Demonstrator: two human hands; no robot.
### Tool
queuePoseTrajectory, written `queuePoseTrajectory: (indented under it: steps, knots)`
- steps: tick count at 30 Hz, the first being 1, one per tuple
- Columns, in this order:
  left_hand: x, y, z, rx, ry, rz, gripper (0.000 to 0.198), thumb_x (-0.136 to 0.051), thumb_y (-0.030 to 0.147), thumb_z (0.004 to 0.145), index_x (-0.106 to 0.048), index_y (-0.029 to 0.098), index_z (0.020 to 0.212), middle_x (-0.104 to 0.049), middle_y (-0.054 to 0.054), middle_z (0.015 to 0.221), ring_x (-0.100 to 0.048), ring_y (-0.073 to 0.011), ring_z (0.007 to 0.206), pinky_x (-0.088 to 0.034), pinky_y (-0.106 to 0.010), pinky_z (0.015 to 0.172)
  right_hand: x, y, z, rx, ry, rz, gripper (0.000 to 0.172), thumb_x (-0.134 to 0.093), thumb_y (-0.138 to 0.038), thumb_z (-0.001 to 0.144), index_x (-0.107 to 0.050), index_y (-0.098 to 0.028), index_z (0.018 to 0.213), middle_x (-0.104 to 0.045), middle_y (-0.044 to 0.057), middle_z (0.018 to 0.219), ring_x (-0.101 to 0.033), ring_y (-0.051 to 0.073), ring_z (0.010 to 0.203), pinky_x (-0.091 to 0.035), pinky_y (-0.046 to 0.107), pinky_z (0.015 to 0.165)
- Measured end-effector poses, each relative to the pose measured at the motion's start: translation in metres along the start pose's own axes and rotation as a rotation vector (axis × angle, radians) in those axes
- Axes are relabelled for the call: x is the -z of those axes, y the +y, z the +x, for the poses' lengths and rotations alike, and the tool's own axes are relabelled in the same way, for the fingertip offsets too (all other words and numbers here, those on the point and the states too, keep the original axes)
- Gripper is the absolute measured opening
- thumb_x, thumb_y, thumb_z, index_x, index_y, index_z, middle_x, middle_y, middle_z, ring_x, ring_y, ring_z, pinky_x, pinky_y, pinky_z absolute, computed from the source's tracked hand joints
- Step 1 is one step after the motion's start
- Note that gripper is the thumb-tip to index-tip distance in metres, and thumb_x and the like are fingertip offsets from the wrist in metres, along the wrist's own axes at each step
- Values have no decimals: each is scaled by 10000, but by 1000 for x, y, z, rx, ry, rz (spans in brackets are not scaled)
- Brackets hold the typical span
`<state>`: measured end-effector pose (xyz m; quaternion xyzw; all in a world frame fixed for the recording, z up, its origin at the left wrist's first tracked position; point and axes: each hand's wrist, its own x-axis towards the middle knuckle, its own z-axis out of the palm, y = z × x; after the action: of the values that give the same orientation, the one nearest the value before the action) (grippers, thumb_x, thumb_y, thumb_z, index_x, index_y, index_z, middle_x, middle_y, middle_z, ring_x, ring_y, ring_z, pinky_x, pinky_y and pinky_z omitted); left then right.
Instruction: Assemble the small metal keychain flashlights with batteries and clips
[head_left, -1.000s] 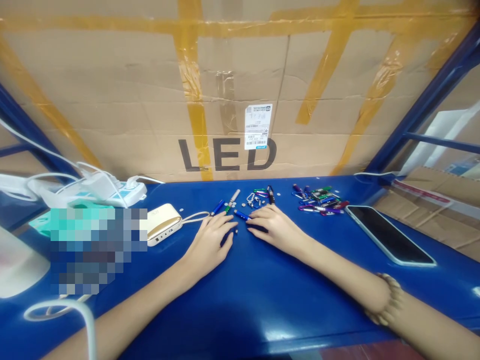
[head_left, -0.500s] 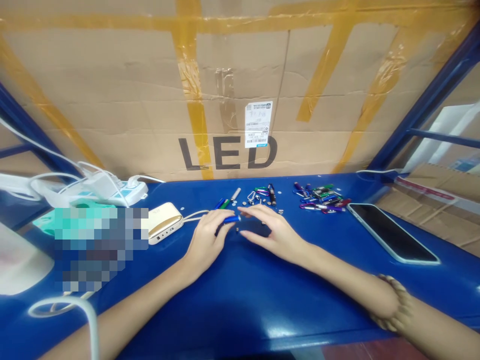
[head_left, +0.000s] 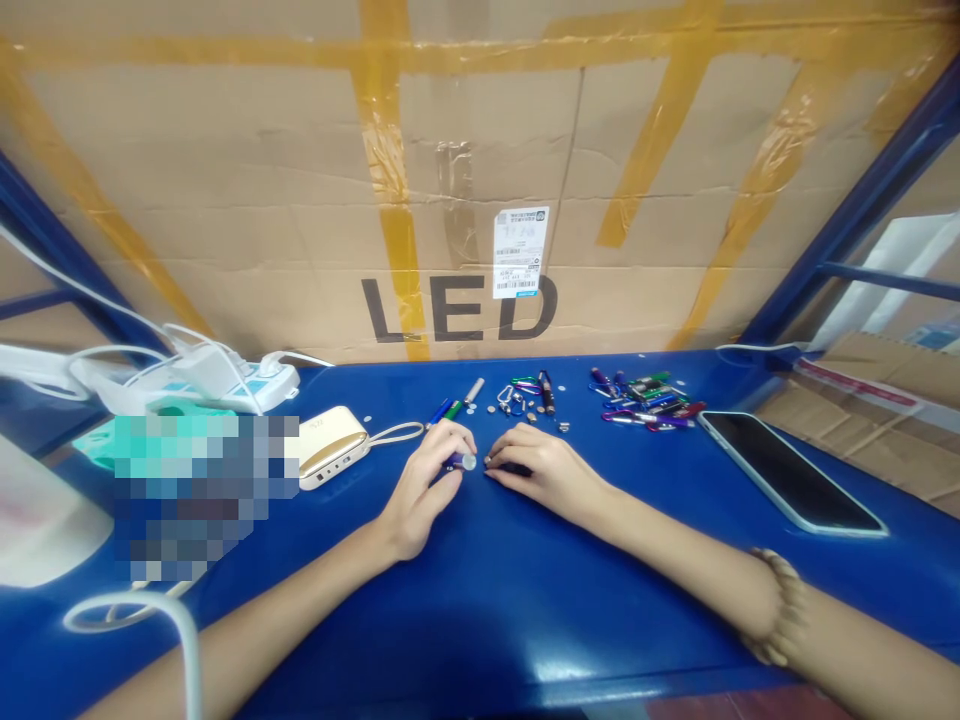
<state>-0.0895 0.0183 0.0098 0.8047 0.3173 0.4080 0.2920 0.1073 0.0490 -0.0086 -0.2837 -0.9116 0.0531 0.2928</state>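
We face a big cardboard box (head_left: 292, 190), crossed with yellow tape and printed "LED," standing beyond both hands at the back of a blue table (head_left: 495, 610). We find a phone (head_left: 791, 472), dark screen up, well to the right of the right hand (head_left: 547, 468). That hand bunches its fingertips in a pinch; across a narrow gap, the left hand (head_left: 426, 482) curls fingers and thumb inward in a grip. A cream power bank (head_left: 330, 447) sits left of the left hand. Ahead and to the right of the right hand, we see a jumbled heap of colorful tubes (head_left: 651, 402); nearer, straight beyond its knuckles, lie small clips (head_left: 516, 405). The left hand holds a blue tube (head_left: 457, 462), pale round end facing the right fingertips, which pinch a tiny piece (head_left: 488, 462) we cannot identify.
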Motion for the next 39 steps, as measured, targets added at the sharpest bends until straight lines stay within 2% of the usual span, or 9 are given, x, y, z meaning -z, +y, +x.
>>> queuePoseTrajectory:
  steps: [4,8,13,20,27,30,33,37,39]
  knots:
    - [-3,-3,1,71,0,-72,378,-171,381,928,-423,186,725,-461,-59,898,-440,-167,760,-391,-297,713,2,-5,1,-74,-3,-30,135,-578,-229,844,-645,-151,931,-662,71,950,-591,187,901,-514,328,798]
    - [-7,-8,2,153,67,-33,331,-192,291,940,-404,187,708,-432,-35,830,-426,-157,763,-368,-285,733,-2,-6,1,-3,-34,-94,251,-513,-263,887,-626,-183,1096,-636,81,1096,-569,206,1018,-502,366,855]
    - [-6,-10,3,202,125,-28,328,-199,259,940,-435,180,727,-422,-18,773,-417,-152,741,-348,-270,729,-7,-3,1,29,-43,-96,221,-487,-245,901,-696,-193,952,-676,65,968,-605,189,921,-525,319,788]
    - [-6,-10,3,343,260,-199,338,-225,243,926,-457,171,691,-424,-2,705,-404,-138,679,-323,-245,635,-2,-3,0,-68,-50,-105,216,-507,-246,888,-674,-197,1015,-670,61,960,-619,184,881,-532,310,779]
    - [-8,-10,1,331,180,-194,341,-246,260,930,-484,162,707,-450,-7,731,-412,-136,681,-321,-252,642,-1,-3,0,-183,-31,-50,120,-585,-229,837,-697,-204,873,-675,42,903,-630,173,837,-532,284,727]
    - [-6,-10,-1,342,150,-234,324,-263,307,936,-470,168,729,-453,1,734,-410,-131,679,-326,-249,648,1,-3,0,-243,-20,17,46,-642,-192,786,-677,-190,815,-683,15,793,-638,141,696,-531,240,617]
    - [-5,-8,-2,345,119,-267,281,-303,342,934,-468,178,776,-449,13,749,-406,-125,692,-328,-239,661,3,-7,0,-191,76,85,43,-654,-148,772,-673,-181,792,-693,-2,734,-637,117,617,-528,212,574]
    - [-6,-6,-2,322,24,-223,275,-323,386,929,-492,185,847,-483,8,808,-438,-134,760,-347,-237,715,8,-19,-1,-39,400,90,123,-632,-105,787,-682,-189,862,-723,26,845,-672,145,762,-551,264,727]
    - [-7,-6,-2,304,-12,-187,283,-321,395,928,-494,185,854,-494,5,815,-450,-140,773,-358,-243,731,10,-25,-1,16,497,78,181,-627,-69,782,-680,-192,905,-724,41,877,-673,155,784,-553,287,739]
